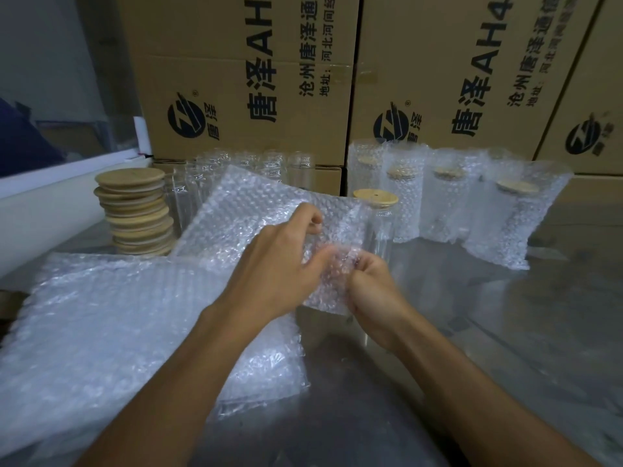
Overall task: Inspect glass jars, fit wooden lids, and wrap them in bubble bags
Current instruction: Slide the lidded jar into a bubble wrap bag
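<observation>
You hold a bubble bag [269, 210] above the table [472, 332], your left hand [279, 264] and right hand [374, 291] both pinching its near edge. Just behind it stands a glass jar [379, 227] with a wooden lid [375, 197]. To its right, 4 wrapped jars [448, 203], each lidded inside its bag. Left: stacked lids [135, 210], empty jars [269, 163], spare bags [118, 325].

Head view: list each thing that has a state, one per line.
Left hand: pinches the bubble bag.
Right hand: pinches the bubble bag.
Bubble bag: held up, no jar inside.
Lidded jar: upright, lid on, unwrapped.
Wrapped jars: upright, bagged.
Bare jars: upright, lidless.
Lid stack: leaning.
</observation>
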### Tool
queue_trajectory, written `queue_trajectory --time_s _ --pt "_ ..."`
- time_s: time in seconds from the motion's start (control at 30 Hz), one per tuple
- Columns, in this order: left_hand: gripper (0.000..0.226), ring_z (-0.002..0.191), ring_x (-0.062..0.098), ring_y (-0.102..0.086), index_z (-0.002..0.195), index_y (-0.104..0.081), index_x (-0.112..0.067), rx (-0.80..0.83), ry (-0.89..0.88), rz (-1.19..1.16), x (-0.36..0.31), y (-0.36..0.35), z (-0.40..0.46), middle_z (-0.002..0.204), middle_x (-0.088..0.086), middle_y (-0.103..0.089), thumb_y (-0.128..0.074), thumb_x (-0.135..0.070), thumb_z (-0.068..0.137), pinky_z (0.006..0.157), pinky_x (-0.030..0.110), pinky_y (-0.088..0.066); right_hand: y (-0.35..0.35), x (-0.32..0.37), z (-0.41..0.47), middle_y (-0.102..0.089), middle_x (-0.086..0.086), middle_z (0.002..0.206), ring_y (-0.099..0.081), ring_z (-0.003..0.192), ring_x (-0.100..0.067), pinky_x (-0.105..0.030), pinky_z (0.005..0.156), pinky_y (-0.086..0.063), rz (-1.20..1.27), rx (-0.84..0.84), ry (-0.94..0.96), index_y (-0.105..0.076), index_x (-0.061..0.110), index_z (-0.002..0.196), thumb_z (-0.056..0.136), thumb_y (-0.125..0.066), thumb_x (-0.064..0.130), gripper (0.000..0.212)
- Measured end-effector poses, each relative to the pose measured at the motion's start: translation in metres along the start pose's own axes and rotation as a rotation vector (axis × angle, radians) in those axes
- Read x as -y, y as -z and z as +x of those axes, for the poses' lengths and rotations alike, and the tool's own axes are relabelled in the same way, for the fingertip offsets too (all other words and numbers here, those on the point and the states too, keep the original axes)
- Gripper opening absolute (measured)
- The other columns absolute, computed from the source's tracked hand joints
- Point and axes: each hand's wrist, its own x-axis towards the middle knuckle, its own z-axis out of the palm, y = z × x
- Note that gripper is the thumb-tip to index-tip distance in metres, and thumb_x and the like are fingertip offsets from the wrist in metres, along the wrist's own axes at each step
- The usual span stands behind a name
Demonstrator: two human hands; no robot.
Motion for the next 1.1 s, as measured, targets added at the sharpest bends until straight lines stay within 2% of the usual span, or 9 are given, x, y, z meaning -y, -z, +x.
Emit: queue_trajectory --time_s 0.17,0.23,0.3,0.43,0.53,0.67,0.83,0.97,1.1 --pt "0.069 0.103 0.012 -0.052 0.101 -0.067 -0.024 0.089 0.094 0.069 0.009 -0.021 -0.003 0.103 -0.011 -0.056 -0.046 -0.083 0.074 0.092 0.037 -0.046 0.0 -0.001 0.0 -0.065 -0.039 0.112 -0.065 0.088 -0.034 -0.033 0.071 -0.059 0.113 0.028 -0.114 -0.061 -0.015 0.121 0.102 -0.047 -0.005 0.026" --pt "0.08 0.094 0.008 -0.054 0.093 -0.071 -0.025 0.14 0.156 -0.004 0.014 -0.026 -0.004 0.096 -0.011 -0.056 -0.037 -0.092 0.066 0.086 0.035 -0.049 0.0 -0.006 0.001 -0.07 -0.026 0.116 -0.068 0.097 -0.03 -0.039 0.082 -0.06 0.085 0.086 -0.164 -0.066 -0.005 0.121 0.106 -0.045 0.005 0.027" --pt "0.078 0.08 0.005 -0.055 0.077 -0.068 -0.026 0.167 0.2 -0.014 0.017 -0.03 -0.005 0.084 -0.01 -0.055 -0.036 -0.095 0.062 0.072 0.032 -0.049 0.001 -0.01 0.001 -0.074 -0.008 0.101 -0.069 0.087 -0.016 -0.036 0.081 -0.058 -0.008 0.13 -0.199 -0.068 0.006 0.113 0.107 -0.047 0.012 0.023" --pt "0.042 0.061 0.004 -0.057 0.07 -0.06 -0.027 0.109 0.312 -0.087 0.019 -0.033 -0.005 0.064 -0.008 -0.061 -0.054 -0.069 0.071 0.056 0.026 -0.04 0.0 -0.013 0.001 -0.068 0.008 0.071 -0.063 0.064 -0.003 -0.021 0.065 -0.051 -0.118 0.174 -0.207 -0.067 0.018 0.096 0.102 -0.056 0.015 0.013" --pt "0.009 0.05 0.004 -0.052 0.075 -0.053 -0.029 0.04 0.374 -0.185 0.023 -0.032 -0.003 0.054 -0.007 -0.06 -0.058 -0.037 0.079 0.054 0.025 -0.039 -0.002 -0.014 0.001 -0.062 -0.003 0.075 -0.058 0.071 -0.014 -0.02 0.057 -0.046 -0.154 0.152 -0.138 -0.066 0.014 0.09 0.103 -0.06 0.026 0.018" --pt "0.019 0.057 0.016 -0.062 0.074 -0.057 -0.021 -0.07 0.432 -0.227 0.03 -0.031 -0.001 0.058 0.0 -0.064 -0.054 -0.02 0.092 0.058 0.038 -0.05 0.004 -0.013 0.006 -0.066 0.006 0.07 -0.059 0.062 -0.006 -0.018 0.052 -0.048 -0.183 -0.129 -0.023 -0.068 0.013 0.082 0.099 -0.064 0.022 0.02" --pt "0.022 0.069 0.026 -0.068 0.073 -0.063 -0.017 -0.192 0.505 -0.332 0.035 -0.028 0.003 0.067 0.005 -0.068 -0.057 -0.014 0.094 0.069 0.041 -0.057 0.019 -0.008 0.014 -0.071 -0.014 0.07 -0.062 0.057 -0.014 -0.03 0.058 -0.055 -0.255 -0.336 0.157 -0.069 0.007 0.08 0.09 -0.076 0.012 0.013" --pt "0.022 0.074 0.03 -0.067 0.072 -0.064 -0.013 -0.28 0.604 -0.416 0.039 -0.025 0.006 0.068 0.006 -0.065 -0.059 -0.015 0.093 0.078 0.048 -0.059 0.032 -0.014 0.017 -0.064 0.002 0.058 -0.058 0.051 -0.006 -0.026 0.058 -0.049 -0.439 -0.541 0.264 -0.065 0.02 0.075 0.087 -0.078 0.024 0.018" --pt "0.023 0.067 0.025 -0.066 0.07 -0.064 -0.017 -0.271 0.624 -0.446 0.04 -0.026 0.006 0.062 0.002 -0.064 -0.061 -0.017 0.093 0.066 0.037 -0.057 0.041 -0.019 0.02 -0.059 0.004 0.092 -0.057 0.08 -0.008 -0.03 0.074 -0.047 -0.484 -0.693 0.342 -0.053 0.029 0.1 0.085 -0.078 0.033 0.029"
